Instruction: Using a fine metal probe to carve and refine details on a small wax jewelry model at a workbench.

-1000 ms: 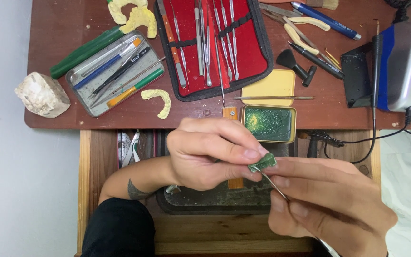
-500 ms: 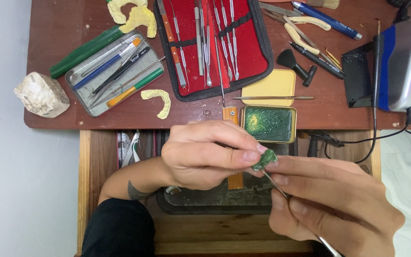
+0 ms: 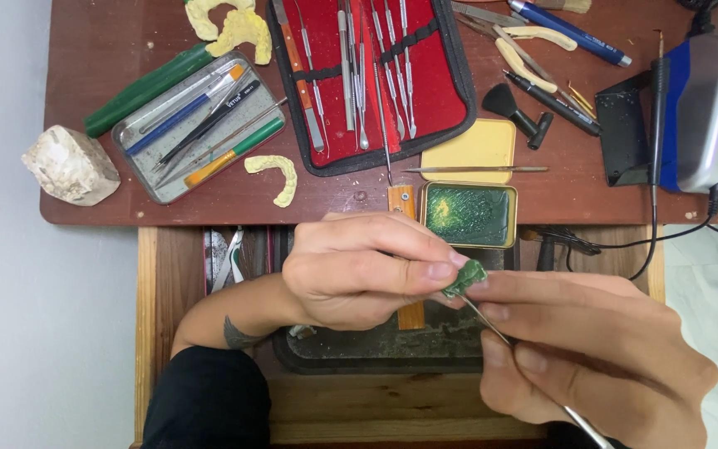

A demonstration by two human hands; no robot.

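Note:
My left hand [image 3: 359, 270] pinches a small green wax piece [image 3: 464, 278] between thumb and fingertips, held over the open drawer. My right hand [image 3: 592, 349] grips a thin metal carving tool [image 3: 525, 366] like a pen, its tip touching the underside of the green piece. The tool's handle runs down to the bottom right edge. Just behind the hands an open tin of green wax [image 3: 469, 214] sits beside its yellow lid [image 3: 469, 151].
On the brown desk [image 3: 85, 33] lie a red roll case of steel instruments [image 3: 376, 75], a metal tray of brushes and tools [image 3: 197, 125], yellow dental casts [image 3: 276, 175], a white stone [image 3: 71, 165] and a blue-grey machine [image 3: 712, 112] with a cable. A dark tray [image 3: 376, 353] lies in the wooden drawer.
The green piece has been turned slightly between my fingers and the tool tip shifted along it. Both hands stay in nearly the same place.

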